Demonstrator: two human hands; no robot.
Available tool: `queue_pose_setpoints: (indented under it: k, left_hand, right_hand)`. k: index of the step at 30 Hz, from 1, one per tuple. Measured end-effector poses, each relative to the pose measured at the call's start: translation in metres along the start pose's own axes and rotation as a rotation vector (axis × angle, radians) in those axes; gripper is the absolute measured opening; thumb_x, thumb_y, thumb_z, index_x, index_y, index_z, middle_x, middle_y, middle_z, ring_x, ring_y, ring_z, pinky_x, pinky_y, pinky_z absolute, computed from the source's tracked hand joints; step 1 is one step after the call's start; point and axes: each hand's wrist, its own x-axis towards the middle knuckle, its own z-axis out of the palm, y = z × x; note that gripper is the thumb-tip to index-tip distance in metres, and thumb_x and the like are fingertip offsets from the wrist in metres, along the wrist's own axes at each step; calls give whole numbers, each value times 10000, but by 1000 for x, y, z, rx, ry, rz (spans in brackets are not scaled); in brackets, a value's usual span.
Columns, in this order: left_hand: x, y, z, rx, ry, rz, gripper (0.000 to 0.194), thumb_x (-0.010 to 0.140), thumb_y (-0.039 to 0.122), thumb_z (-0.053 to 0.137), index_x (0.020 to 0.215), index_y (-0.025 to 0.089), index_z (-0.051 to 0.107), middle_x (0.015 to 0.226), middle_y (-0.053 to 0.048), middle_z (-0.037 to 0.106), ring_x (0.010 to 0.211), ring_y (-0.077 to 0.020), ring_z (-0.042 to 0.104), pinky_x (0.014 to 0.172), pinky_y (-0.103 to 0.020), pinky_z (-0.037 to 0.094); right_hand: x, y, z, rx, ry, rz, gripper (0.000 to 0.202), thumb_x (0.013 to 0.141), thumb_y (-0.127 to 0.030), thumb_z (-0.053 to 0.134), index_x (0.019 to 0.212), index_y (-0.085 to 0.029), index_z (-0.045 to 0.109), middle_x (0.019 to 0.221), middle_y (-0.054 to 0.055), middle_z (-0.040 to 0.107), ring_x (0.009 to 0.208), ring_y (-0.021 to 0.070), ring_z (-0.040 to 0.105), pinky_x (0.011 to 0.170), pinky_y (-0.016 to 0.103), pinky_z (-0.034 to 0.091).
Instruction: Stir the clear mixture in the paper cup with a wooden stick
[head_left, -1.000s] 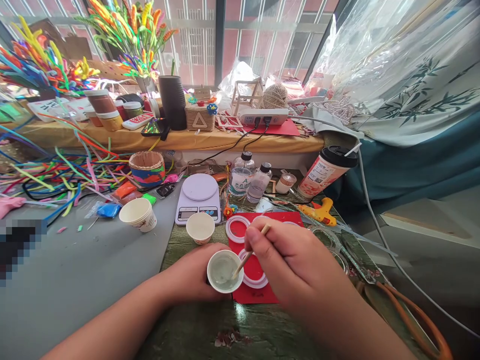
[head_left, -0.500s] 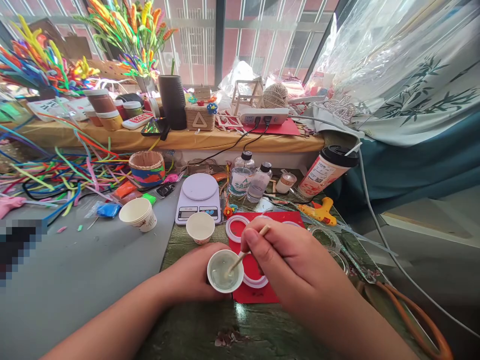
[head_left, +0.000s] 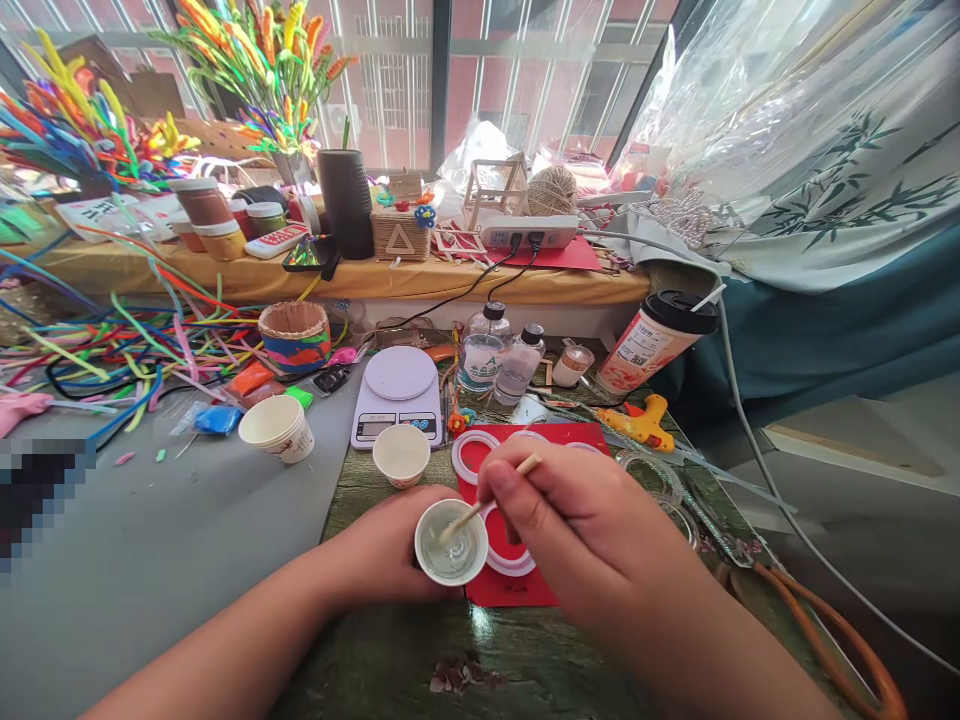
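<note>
At the near centre of a dark green wood-patterned tabletop (head_left: 390, 650), a small white paper cup (head_left: 452, 581) is clasped by the left hand (head_left: 401, 545), whose fingers are partly hidden behind it. Clear, faintly greyish liquid (head_left: 463, 558) is contained in the cup, and the lower end of a thin pale wooden stick (head_left: 472, 512) is dipped into it; the upper part is pinched between thumb and fingers of the right hand (head_left: 577, 520). Just beyond the left hand, a second white paper cup (head_left: 401, 455) is stood upright before a lilac digital scale (head_left: 400, 374). Farther left, a stack of nested white paper cups (head_left: 277, 430) is placed. Near the scale, colourless liquid is held in a large clear black-capped bottle (head_left: 482, 350) and a smaller clear black-capped bottle (head_left: 519, 365). A red sheet (head_left: 517, 592) with pale lilac rings (head_left: 514, 571) is partly covered by the right hand
</note>
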Motion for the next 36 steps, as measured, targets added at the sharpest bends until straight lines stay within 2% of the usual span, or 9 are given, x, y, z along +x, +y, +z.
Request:
queue_pose_setpoints:
  k: [5,9,13,17,21,25,29,33,36]
  left_hand:
    - [0,0,0,-5,-7,-12,446,794,321,931,1182,246,723,1196,-65,830,1050,-314,799,889,-379,634]
    - [0,1,-1,-22,-12,6,460,795,331,937,1193,246,724,1218,-72,825,1096,-327,792,929,-391,635]
    - [0,0,0,-4,-5,-19,455,788,332,938,1183,252,727,1201,-64,831,1050,-310,795,894,-375,631]
    - [0,-2,0,0,-8,-6,461,794,334,937,1199,243,735,1207,-75,829,1086,-322,782,921,-381,632]
    - [-1,0,-1,10,-5,-22,457,786,328,936,1188,245,736,1197,-71,830,1050,-310,783,904,-377,639]
    - [-1,1,-2,8,-7,-8,472,786,325,936,1208,249,738,1195,-70,832,1069,-315,780,930,-384,643]
    - [-1,1,-1,7,-6,-22,451,782,314,933,1181,248,734,1190,-64,833,1051,-306,786,907,-372,639]
    - [0,1,-1,-7,-15,-9,458,790,302,926,1195,245,722,1207,-65,829,1078,-312,789,917,-373,631]
    - [-1,2,-1,-2,-4,-8,444,787,310,929,1169,239,713,1189,-60,825,1040,-295,791,890,-362,623]
  right_hand:
    - [-2,0,1,-35,83,25,414,1166,-304,481,759,-252,537,677,-31,631,590,147,552,547,292,387]
    - [-1,1,2,-2,-1,-17,392,1161,-281,475,782,-247,572,698,-34,653,612,142,587,563,286,401]
    - [0,1,2,-74,112,18,409,1162,-296,473,755,-256,500,674,-34,607,594,151,530,547,301,365]
    - [0,1,3,25,-29,-34,385,1176,-279,463,801,-251,549,707,-42,639,618,138,574,574,269,405]
    - [0,3,5,-54,106,18,411,1168,-297,462,760,-259,494,683,-29,611,600,156,528,562,302,365]
    - [-1,2,4,27,-9,21,394,1173,-308,458,794,-255,552,706,-26,650,620,154,583,576,289,400]
    - [0,2,3,-32,93,57,419,1164,-322,464,749,-263,481,672,-23,607,595,162,519,557,307,360]
    - [1,2,3,69,-35,44,392,1173,-336,473,806,-251,583,715,-23,651,625,153,583,575,278,411]
    - [0,4,0,27,51,90,422,1156,-340,501,744,-255,523,652,-26,598,579,153,521,534,286,365]
